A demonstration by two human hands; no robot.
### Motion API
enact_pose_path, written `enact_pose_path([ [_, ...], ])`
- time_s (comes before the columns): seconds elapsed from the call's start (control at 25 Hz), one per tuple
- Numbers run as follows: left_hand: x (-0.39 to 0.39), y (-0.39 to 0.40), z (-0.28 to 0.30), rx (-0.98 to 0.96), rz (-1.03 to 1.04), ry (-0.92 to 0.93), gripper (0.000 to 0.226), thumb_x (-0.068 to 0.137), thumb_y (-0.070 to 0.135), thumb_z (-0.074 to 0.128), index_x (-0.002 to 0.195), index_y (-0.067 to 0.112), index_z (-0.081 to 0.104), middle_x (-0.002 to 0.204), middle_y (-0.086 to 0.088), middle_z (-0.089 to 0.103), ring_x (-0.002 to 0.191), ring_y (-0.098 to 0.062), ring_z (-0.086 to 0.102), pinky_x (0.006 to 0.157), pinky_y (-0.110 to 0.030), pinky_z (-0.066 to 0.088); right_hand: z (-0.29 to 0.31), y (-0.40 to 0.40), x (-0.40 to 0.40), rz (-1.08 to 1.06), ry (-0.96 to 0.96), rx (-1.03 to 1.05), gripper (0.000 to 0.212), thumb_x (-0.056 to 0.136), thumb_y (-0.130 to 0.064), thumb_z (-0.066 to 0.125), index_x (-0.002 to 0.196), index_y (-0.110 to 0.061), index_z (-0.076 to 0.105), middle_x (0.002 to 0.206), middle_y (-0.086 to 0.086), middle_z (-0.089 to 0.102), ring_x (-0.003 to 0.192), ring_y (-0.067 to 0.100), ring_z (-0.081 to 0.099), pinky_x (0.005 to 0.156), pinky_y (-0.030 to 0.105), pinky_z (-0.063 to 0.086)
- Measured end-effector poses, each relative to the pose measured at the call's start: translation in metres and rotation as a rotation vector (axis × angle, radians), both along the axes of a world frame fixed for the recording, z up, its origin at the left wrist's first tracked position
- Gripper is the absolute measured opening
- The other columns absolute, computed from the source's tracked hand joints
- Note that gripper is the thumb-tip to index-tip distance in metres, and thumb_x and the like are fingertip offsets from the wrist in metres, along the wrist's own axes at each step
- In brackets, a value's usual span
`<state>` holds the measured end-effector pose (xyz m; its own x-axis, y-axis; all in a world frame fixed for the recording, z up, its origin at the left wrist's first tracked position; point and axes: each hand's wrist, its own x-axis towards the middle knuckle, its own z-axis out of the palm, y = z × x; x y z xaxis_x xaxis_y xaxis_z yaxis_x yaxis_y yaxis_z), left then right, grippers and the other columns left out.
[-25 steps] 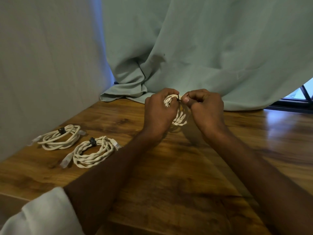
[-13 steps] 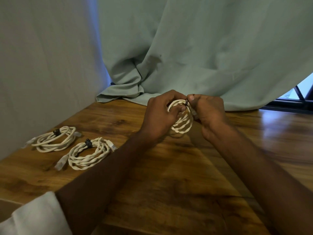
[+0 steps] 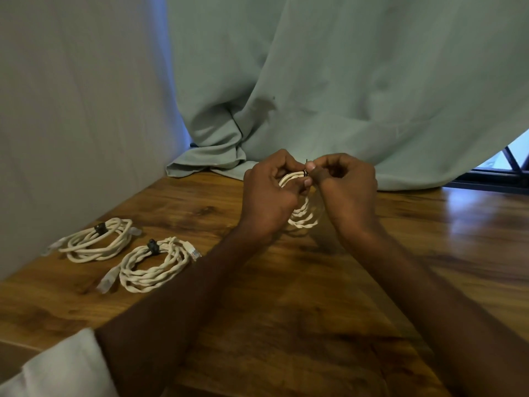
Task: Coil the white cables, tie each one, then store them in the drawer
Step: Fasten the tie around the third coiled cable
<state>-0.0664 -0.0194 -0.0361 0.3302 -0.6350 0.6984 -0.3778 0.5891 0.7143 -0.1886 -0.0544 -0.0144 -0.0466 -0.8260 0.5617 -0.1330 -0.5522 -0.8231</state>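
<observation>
A coiled white twisted cable point(image 3: 304, 216) hangs upright just above the wooden table point(image 3: 286, 310). My left hand point(image 3: 269, 196) grips the top of the coil. My right hand point(image 3: 346, 184) pinches a thin black tie point(image 3: 306, 171) at the coil's top, with one end of the tie sticking up. Two other white coils lie flat at the left: a smooth cable point(image 3: 96, 239) and a twisted cable point(image 3: 154, 263), each bound with a black tie. The drawer is not in view.
A pale green curtain point(image 3: 343, 96) hangs behind the table and bunches on its far edge. A grey wall point(image 3: 71, 110) bounds the left side. A dark window frame point(image 3: 501, 179) shows at the far right. My white sleeve point(image 3: 57, 371) is at bottom left.
The coil has been turned upright so its loop shows below my hands. My right hand's pinch has shifted onto the black tie at the top. The view has drifted slightly.
</observation>
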Motion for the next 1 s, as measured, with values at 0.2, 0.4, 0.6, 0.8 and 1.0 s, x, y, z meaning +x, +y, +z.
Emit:
enact_pose_path([
  [0.2,0.001,-0.001,-0.001,0.009,0.039,-0.016,0.014,0.086,-0.002,0.079,0.086,0.008,0.068,0.077,0.0,0.076,0.072,-0.012,0.076,0.063,-0.027,0.058,-0.005,-0.002,0.0,-0.194,0.39,-0.375,0.011,0.095,-0.025,0.072,0.099,-0.021,0.082,0.1,-0.002,0.072,0.085,0.014,0.068,0.072,0.032,0.052],
  [0.4,0.006,0.0,0.0,0.003,0.079,-0.039,0.022,0.085,0.001,0.078,0.095,0.016,0.065,0.077,0.003,0.076,0.071,-0.012,0.075,0.06,-0.035,0.06,0.004,-0.003,-0.006,-0.064,0.437,-0.355,0.013,0.094,-0.025,0.074,0.102,-0.022,0.083,0.1,-0.005,0.073,0.081,0.007,0.068,0.072,0.021,0.05],
  [0.6,0.006,0.001,-0.004,0.047,0.206,-0.23,0.038,0.086,0.007,0.074,0.113,0.025,0.054,0.085,0.008,0.078,0.072,-0.007,0.072,0.065,-0.034,0.057,-0.002,-0.004,-0.001,-0.142,0.509,-0.314,0.011,0.093,-0.022,0.072,0.1,-0.021,0.08,0.1,-0.005,0.07,0.083,0.009,0.065,0.072,0.026,0.053],
  [0.8,0.012,-0.001,-0.004,0.057,0.321,-0.388,0.038,0.086,0.011,0.073,0.112,0.026,0.05,0.086,0.009,0.076,0.076,-0.015,0.071,0.067,-0.044,0.056,0.001,-0.007,-0.003,-0.02,0.429,-0.232,0.01,0.091,-0.02,0.076,0.098,-0.022,0.081,0.094,-0.008,0.071,0.078,0.003,0.065,0.071,0.021,0.053],
  [1.0,0.012,0.001,-0.003,0.045,0.382,-0.48,0.041,0.086,0.011,0.075,0.114,0.025,0.049,0.088,0.007,0.075,0.074,-0.016,0.07,0.064,-0.045,0.056,0.002,-0.008,-0.006,0.06,0.348,-0.143,0.011,0.087,-0.012,0.076,0.088,-0.021,0.082,0.081,-0.011,0.075,0.073,0.004,0.07,0.07,0.028,0.06],
])
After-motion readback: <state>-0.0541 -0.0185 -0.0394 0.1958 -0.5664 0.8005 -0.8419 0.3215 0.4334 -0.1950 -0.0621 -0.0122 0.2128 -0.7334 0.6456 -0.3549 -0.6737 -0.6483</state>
